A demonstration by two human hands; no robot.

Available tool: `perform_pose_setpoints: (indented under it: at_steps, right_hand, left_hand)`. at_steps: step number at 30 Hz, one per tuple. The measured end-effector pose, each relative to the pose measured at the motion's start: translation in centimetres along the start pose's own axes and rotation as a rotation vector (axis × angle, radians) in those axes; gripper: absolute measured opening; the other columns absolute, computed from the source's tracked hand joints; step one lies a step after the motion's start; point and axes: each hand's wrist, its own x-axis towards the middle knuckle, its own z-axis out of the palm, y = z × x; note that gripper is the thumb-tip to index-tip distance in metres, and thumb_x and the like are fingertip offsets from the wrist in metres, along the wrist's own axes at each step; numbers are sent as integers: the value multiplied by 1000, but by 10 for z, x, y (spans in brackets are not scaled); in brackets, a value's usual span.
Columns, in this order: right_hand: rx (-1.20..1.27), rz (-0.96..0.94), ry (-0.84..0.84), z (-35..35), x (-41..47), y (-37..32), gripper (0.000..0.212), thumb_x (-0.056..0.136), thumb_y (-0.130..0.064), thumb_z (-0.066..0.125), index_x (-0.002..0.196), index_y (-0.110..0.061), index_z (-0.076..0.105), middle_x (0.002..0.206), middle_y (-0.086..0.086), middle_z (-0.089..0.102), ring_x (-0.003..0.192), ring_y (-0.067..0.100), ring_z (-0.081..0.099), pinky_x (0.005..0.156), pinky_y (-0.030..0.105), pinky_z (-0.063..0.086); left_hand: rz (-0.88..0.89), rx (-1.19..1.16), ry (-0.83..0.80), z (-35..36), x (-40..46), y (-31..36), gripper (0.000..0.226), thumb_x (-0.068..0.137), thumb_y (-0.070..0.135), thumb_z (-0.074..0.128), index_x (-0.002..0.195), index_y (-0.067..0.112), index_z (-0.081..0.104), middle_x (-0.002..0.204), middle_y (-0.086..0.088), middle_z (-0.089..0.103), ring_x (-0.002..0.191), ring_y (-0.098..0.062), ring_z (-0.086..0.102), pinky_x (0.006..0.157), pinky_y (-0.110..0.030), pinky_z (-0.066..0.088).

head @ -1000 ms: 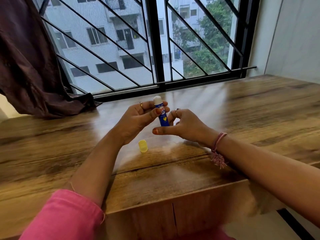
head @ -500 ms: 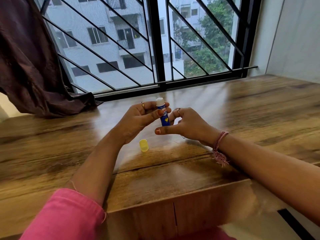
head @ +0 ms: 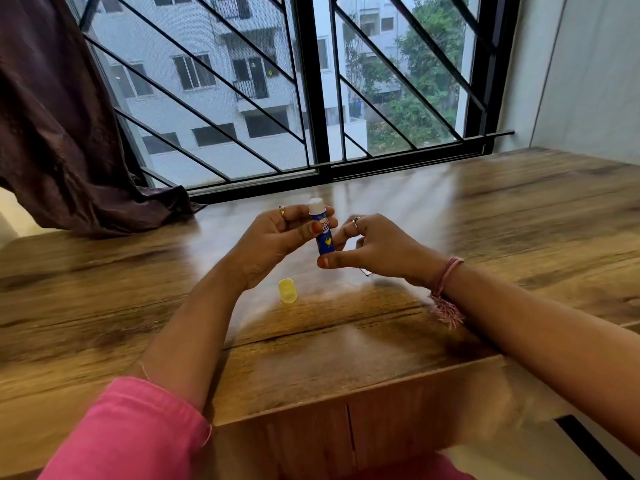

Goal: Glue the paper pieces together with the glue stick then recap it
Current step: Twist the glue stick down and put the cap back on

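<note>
left hand (head: 277,237) grips the upright blue plastic glue stick (head: 322,233), white tip up; right hand (head: 377,247) pinches its base. small yellow plastic cap (head: 287,290) lies on the wooden table (head: 519,209), below and nearest the left hand.

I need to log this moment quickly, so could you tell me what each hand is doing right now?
Left hand: holds the uncapped glue stick upright.
Right hand: pinches the glue stick's base with thumb and fingers.

Cap (head: 288,290) on table (head: 519,209), below glue stick (head: 323,233), between forearms
</note>
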Motion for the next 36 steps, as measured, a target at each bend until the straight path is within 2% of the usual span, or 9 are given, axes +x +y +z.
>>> perform_pose_setpoints:
  at_steps: [5, 11, 14, 18, 23, 27, 29, 31, 36]
  right_hand:
    - [-32, 70, 94, 5, 1, 1, 29, 65, -38, 84, 67, -27, 57, 86, -4, 56, 64, 2, 47, 60, 21, 34]
    - [43, 70, -134, 3, -2, 0, 23, 78, -36, 75, 90, -18, 68, 82, -17, 66, 61, -12, 53, 65, 8, 37]
    - [61, 13, -116, 2, -2, -2, 28, 78, -27, 76, 99, -9, 73, 97, -5, 66, 61, -14, 53, 65, 6, 37]
    - [-15, 6, -27, 2, 0, 1, 25, 68, -33, 82, 83, -14, 75, 81, -7, 60, 57, -7, 49, 64, 20, 35]
    - [-29, 60, 126, 7, 1, 3, 32, 60, -41, 86, 61, -29, 57, 73, -9, 53, 64, 3, 47, 61, 20, 36]
    - [39, 33, -44, 4, -2, 0, 21, 70, -37, 81, 77, -23, 67, 81, -6, 63, 55, -7, 50, 57, 8, 36]
    - [72, 32, -124, 2, -3, -1, 21, 76, -31, 77, 92, -19, 72, 100, 1, 70, 66, -8, 54, 69, 14, 38]
    - [85, 27, -139, 1, -3, -2, 21, 77, -27, 76, 95, -18, 74, 101, 2, 71, 79, -1, 59, 76, 17, 40]
    - [9, 30, -14, 3, 0, 1, 25, 69, -34, 83, 82, -14, 74, 77, -2, 63, 53, -4, 48, 60, 17, 35]
  left_hand:
    - [5, 1, 12, 1, 1, 1, 27, 81, 19, 65, 108, 20, 68, 110, -3, 71, 112, -19, 62, 90, -21, 48]
    - [-9, 0, -4, 1, 0, 1, 27, 82, 20, 63, 108, 21, 68, 109, -3, 71, 111, -19, 63, 89, -21, 49]
    - [-12, -5, -15, 2, 0, 1, 26, 83, 20, 62, 108, 23, 69, 110, -3, 71, 111, -19, 63, 88, -21, 49]
    - [-7, -4, -1, 3, 1, 0, 27, 81, 18, 65, 107, 21, 69, 110, -3, 71, 111, -19, 63, 87, -21, 49]
    - [17, -33, 8, 5, 3, 2, 22, 77, 21, 70, 98, 25, 74, 111, 0, 71, 111, -19, 63, 88, -23, 50]
    - [-11, -11, 9, 2, 1, 1, 27, 77, 27, 70, 104, 24, 72, 110, -2, 71, 111, -20, 63, 91, -24, 49]
    - [-25, -5, -2, 0, 0, 1, 27, 80, 26, 67, 106, 25, 71, 111, -3, 71, 113, -20, 62, 92, -23, 49]
    - [-34, -11, -12, 0, -1, 1, 26, 82, 22, 65, 107, 25, 71, 111, -3, 71, 113, -19, 62, 90, -21, 49]
    - [-3, -16, -6, 4, 1, 2, 20, 81, 18, 65, 97, 27, 74, 111, 1, 71, 112, -18, 62, 88, -21, 49]
